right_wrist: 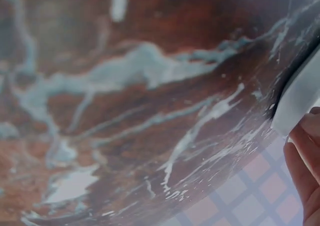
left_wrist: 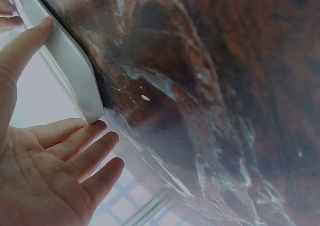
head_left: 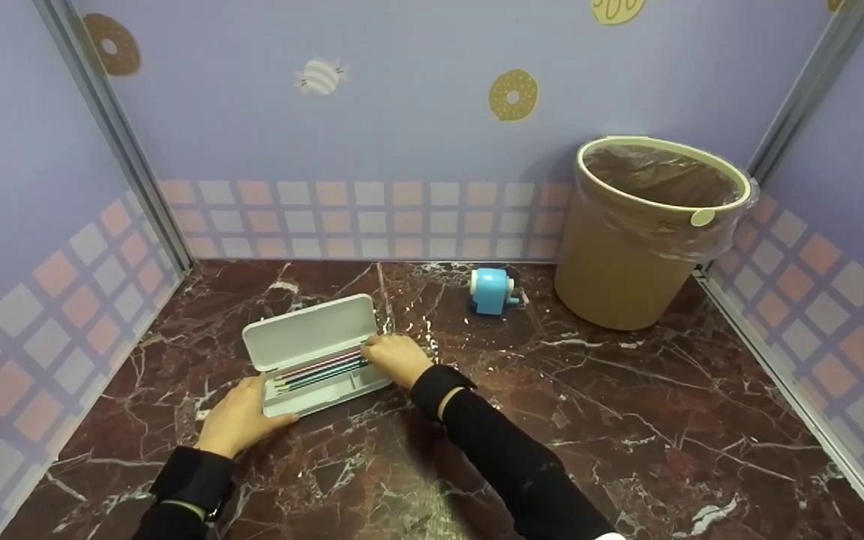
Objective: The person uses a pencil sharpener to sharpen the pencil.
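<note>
A white pencil case (head_left: 312,403) lies with its lid (head_left: 310,330) raised at the back. Several pencils (head_left: 319,370) lie side by side in its rear part, one reddish and others blue-green. My left hand (head_left: 235,418) holds the case's left end, thumb along the front side and fingers at the corner; in the left wrist view the case (left_wrist: 75,68) sits between that thumb and the fingertips. Over the pencils' right ends, my right hand (head_left: 400,358) has its fingers bunched and appears to pinch a pencil; its fingertips are hidden in the head view.
A blue pencil sharpener (head_left: 490,291) stands behind and right of the case, pale shavings scattered around it. A tan trash bin (head_left: 619,262) with a plastic liner occupies the back right corner. Patterned walls (head_left: 417,135) border the dark marbled tabletop (head_left: 627,450).
</note>
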Available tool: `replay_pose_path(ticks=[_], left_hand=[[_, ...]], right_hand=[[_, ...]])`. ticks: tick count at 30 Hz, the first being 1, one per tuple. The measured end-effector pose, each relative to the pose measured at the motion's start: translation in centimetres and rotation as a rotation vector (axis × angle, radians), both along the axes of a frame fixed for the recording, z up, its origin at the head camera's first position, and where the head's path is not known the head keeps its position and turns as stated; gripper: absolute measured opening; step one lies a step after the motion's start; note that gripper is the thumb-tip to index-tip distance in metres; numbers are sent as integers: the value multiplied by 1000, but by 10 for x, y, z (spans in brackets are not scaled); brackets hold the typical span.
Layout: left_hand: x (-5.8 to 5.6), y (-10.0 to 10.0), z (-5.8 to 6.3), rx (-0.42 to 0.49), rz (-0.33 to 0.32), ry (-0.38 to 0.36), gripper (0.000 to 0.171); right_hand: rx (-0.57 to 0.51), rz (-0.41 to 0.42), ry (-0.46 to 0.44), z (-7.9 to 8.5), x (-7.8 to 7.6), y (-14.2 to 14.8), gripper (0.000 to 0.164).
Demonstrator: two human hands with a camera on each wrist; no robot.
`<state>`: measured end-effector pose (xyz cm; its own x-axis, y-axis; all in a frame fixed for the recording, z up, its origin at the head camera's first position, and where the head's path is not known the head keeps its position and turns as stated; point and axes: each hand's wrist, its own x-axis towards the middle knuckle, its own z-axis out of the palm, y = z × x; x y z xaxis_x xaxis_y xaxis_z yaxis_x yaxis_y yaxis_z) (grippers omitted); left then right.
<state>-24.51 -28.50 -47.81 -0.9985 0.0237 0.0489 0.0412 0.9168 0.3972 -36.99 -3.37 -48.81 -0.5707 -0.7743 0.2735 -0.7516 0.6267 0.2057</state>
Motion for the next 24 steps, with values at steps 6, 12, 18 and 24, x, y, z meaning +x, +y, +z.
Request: replay_pose_path(ticks=[6,12,18,24], left_hand=[[2,-2,0,-8,3,-15,93],[-2,0,1,-1,-1,1,90],[-3,-1,3,12,11,16,86],[-1,-2,5,4,17,4,86]], right_hand=[[71,-44,21,0,0,-5,15],[78,-61,15,1,-5,-6,14],[61,-53,68,0,-5,-9,12],[73,-62,57,1,-4,-12,12]])
